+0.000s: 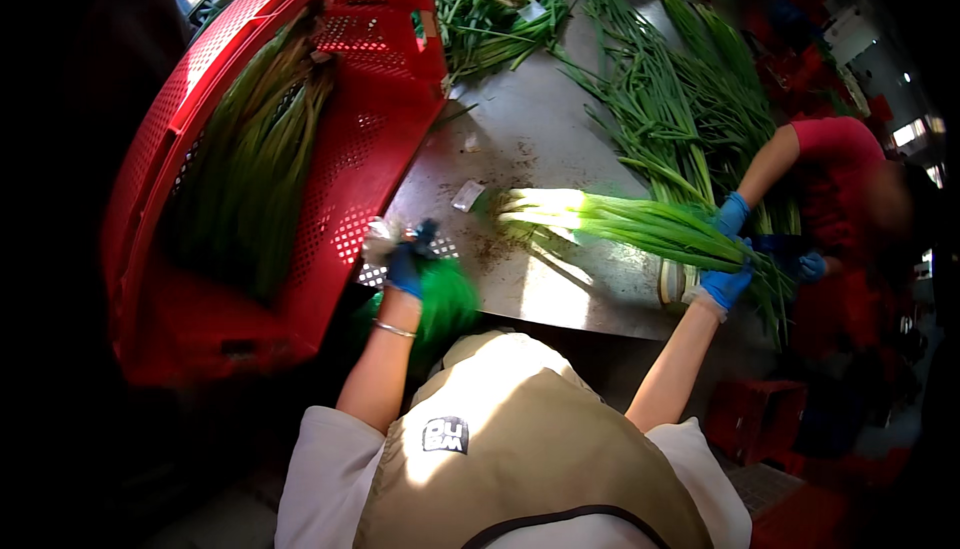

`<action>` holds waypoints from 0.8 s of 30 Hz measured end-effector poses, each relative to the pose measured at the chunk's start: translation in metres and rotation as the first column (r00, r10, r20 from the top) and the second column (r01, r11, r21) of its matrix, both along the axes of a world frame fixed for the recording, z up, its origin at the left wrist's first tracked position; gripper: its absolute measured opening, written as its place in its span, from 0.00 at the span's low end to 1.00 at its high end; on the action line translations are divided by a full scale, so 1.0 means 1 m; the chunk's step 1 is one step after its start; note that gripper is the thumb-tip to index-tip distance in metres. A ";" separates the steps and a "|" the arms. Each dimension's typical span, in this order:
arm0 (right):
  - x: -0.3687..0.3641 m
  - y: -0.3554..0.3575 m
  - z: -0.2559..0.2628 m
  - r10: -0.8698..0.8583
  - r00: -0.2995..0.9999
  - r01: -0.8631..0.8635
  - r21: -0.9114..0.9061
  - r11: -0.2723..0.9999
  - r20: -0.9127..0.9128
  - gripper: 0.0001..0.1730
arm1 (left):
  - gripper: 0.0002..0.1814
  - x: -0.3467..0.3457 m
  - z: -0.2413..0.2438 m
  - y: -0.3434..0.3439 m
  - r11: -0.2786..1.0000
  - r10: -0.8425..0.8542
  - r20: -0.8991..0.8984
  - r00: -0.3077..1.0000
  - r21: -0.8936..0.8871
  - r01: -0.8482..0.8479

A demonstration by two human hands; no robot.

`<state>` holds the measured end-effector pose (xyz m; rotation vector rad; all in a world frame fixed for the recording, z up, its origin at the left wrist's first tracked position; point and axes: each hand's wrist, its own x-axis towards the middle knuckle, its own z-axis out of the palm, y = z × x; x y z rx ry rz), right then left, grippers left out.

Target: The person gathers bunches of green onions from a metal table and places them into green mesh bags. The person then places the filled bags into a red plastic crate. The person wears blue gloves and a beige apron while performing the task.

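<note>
My left hand point(405, 267), in a blue glove, is blurred beside the red crate's near edge. It is closed around a green onion bunch point(450, 297), pale end up and green leaves hanging down by my body. My right hand point(726, 286), also gloved in blue, grips the leaf end of another green onion bunch point(637, 222). That bunch stretches across the metal table, its white stems and roots pointing left. A co-worker's blue-gloved hand point(731, 215) is at the same leaf end, just beyond mine.
A tilted red perforated crate point(382, 106) at left contains green onions point(255, 151). More green onions point(495, 16) point(660, 83) lie across the far and right metal table point(517, 113). Soil and a small plastic packet point(468, 195) lie on it. The co-worker's other hand point(812, 267) is at right.
</note>
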<state>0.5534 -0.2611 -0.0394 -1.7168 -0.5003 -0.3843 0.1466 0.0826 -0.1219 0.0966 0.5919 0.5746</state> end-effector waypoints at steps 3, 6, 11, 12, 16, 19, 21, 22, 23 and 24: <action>0.001 0.001 0.020 0.285 0.934 -0.166 0.445 0.880 -0.214 0.11 | 0.28 0.036 -0.006 -0.023 0.988 -0.155 -0.212 0.965 -0.027 0.152; -0.007 0.019 0.041 0.216 0.950 -0.095 0.451 0.887 -0.225 0.12 | 0.22 0.067 -0.024 -0.022 0.990 -0.079 -0.191 0.978 -0.127 0.055; -0.065 0.040 0.110 0.566 0.799 -0.193 0.803 0.563 -0.205 0.14 | 0.19 0.086 -0.032 -0.020 0.998 -0.058 -0.062 0.996 0.001 0.058; -0.069 0.034 0.117 0.673 0.729 -0.289 0.836 0.466 -0.123 0.13 | 0.20 0.081 -0.019 -0.022 0.996 -0.036 0.056 0.998 -0.084 0.040; -0.077 0.017 0.125 0.707 0.697 -0.214 0.906 0.366 -0.121 0.12 | 0.24 0.077 0.012 -0.027 0.992 -0.111 0.278 0.954 -0.022 0.122; -0.069 0.005 0.118 0.774 0.617 -0.122 0.954 0.275 -0.144 0.13 | 0.28 0.077 0.051 -0.034 0.997 -0.038 0.188 0.982 0.068 0.025; -0.073 0.004 0.111 0.668 0.711 -0.112 0.901 0.418 -0.221 0.13 | 0.29 0.069 0.045 -0.028 0.994 -0.030 0.336 0.942 0.106 -0.006; -0.070 0.001 0.105 0.692 0.689 -0.107 0.914 0.391 -0.215 0.12 | 0.25 0.063 0.042 -0.021 0.980 -0.128 0.436 0.891 0.195 0.045; -0.062 -0.005 0.096 0.716 0.667 -0.101 0.926 0.364 -0.209 0.12 | 0.24 0.061 0.039 -0.017 0.975 -0.110 0.338 0.935 0.218 0.036; -0.062 -0.005 0.095 0.737 0.644 -0.094 0.936 0.339 -0.203 0.12 | 0.23 0.060 0.043 -0.014 0.970 -0.089 0.236 0.968 0.241 0.030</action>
